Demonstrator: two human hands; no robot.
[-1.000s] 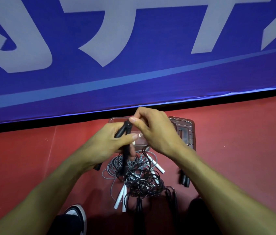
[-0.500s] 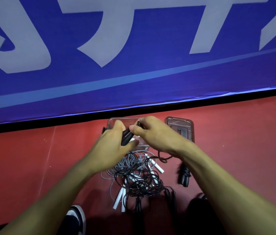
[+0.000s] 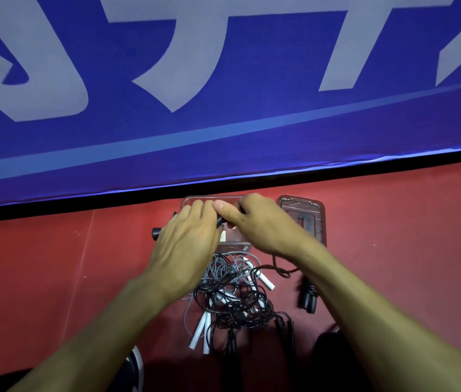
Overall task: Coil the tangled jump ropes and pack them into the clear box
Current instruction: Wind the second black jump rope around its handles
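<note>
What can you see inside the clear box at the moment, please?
Little: the clear box sits mostly under the left hand and right hand, which grip black handles over it. Its contents are hidden.

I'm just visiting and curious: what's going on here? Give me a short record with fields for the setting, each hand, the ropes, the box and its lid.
Setting: red floor below a blue banner
Left hand: grips black handles over the clear box
Right hand: pinches the same handles at their other end
Clear box: on the floor, mostly hidden by the hands
Lid: lying to the right of the box
Tangled ropes: black and grey cords with white handles, heaped on the floor
Extra black handles: lying right of the heap
</note>
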